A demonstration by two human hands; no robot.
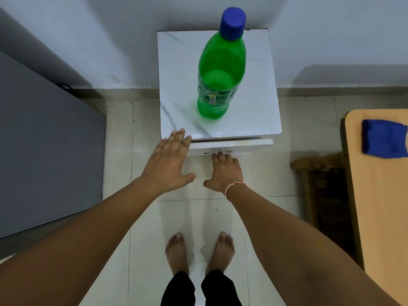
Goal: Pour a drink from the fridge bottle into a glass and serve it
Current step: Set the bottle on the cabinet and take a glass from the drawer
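Observation:
A green plastic bottle (pixel 220 69) with a blue cap stands upright on the white marble-patterned top of a small cabinet (pixel 176 69). It is partly filled. My left hand (pixel 167 164) lies flat and open, its fingertips touching the cabinet top's front left corner. My right hand (pixel 223 171) reaches to the front of the white drawer (pixel 249 143) just below the top, its fingers curled at the drawer's lower edge. No glass is in view.
A grey fridge (pixel 44 138) stands at the left. A wooden table (pixel 382 195) at the right carries a blue cloth (pixel 384 138), with a dark wooden chair (pixel 320 180) beside it. My bare feet stand on the pale tiled floor (pixel 119 133).

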